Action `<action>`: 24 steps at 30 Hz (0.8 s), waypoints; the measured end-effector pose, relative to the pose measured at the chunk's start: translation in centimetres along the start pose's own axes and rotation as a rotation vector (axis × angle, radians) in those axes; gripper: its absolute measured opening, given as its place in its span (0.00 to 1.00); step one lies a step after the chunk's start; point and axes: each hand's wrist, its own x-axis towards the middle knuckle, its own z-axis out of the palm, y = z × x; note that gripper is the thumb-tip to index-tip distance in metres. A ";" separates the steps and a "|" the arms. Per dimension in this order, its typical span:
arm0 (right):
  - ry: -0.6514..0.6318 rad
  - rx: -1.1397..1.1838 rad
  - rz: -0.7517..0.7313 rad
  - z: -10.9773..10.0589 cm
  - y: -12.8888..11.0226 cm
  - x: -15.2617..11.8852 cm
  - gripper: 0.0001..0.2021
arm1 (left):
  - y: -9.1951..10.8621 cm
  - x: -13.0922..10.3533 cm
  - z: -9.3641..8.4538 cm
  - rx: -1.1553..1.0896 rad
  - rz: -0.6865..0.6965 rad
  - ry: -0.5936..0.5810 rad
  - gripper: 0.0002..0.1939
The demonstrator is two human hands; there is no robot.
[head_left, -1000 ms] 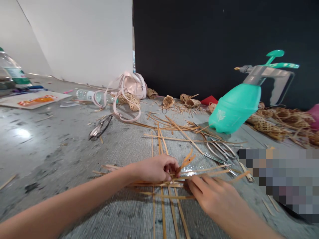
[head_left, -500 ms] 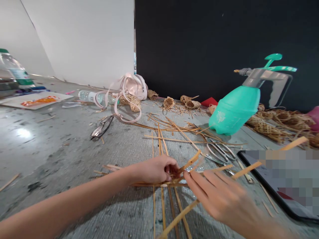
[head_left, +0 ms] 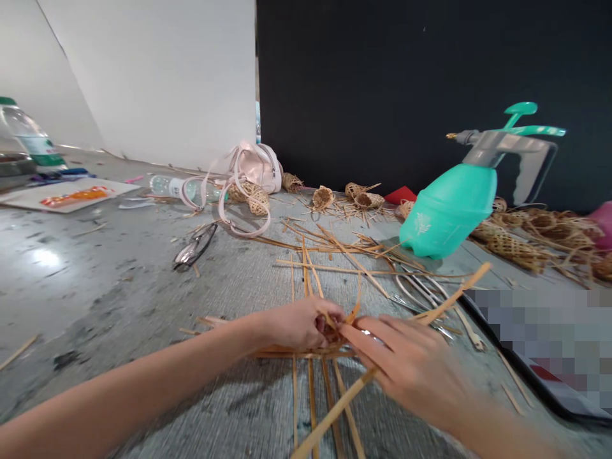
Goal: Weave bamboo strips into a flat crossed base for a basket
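Note:
Thin bamboo strips [head_left: 313,401] cross each other on the grey table in front of me, some running away from me and others sideways. My left hand [head_left: 301,324] is closed on the strips at the crossing, its fingers curled round them. Close against it, my right hand [head_left: 406,357] pinches strips between thumb and fingers, touching the left fingertips. A long strip [head_left: 461,291] sticks up to the right from behind my right hand. Another strip [head_left: 332,414] slants toward me from beneath it. My fingers hide most of the crossing.
Scissors [head_left: 415,287] lie behind my right hand, beside a phone [head_left: 530,376]. A teal spray bottle [head_left: 447,210] stands beyond. Woven bamboo pieces [head_left: 322,197], a pink bag [head_left: 261,167], a lying bottle [head_left: 165,185] and glasses [head_left: 195,247] are farther back.
My right hand has shifted slightly left, closer to my left fingers. Strip ends that stood up between the hands and fanned out at the right have changed position; one now rises at the right.

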 end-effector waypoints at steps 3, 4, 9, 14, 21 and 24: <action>-0.162 0.289 0.102 -1.2 0.6 0.1 0.15 | 0.2 0.0 -0.1 0.002 0.009 -0.005 0.11; -0.192 0.349 0.109 -1.6 0.8 0.0 0.16 | 0.2 0.0 0.0 0.000 0.007 -0.004 0.11; -0.266 0.345 0.038 -2.1 1.4 -0.4 0.22 | 0.1 0.1 0.2 -0.013 -0.003 0.006 0.11; -0.071 0.082 -0.051 -1.0 0.6 -0.8 0.21 | 0.2 -0.2 0.2 -0.024 -0.031 0.010 0.11; -0.088 0.212 -0.082 -0.9 0.8 -1.0 0.16 | 0.0 0.0 0.3 0.006 -0.060 0.027 0.13; 0.025 0.177 -0.099 -0.6 0.7 -1.0 0.15 | -0.1 0.0 0.2 0.020 -0.062 0.022 0.14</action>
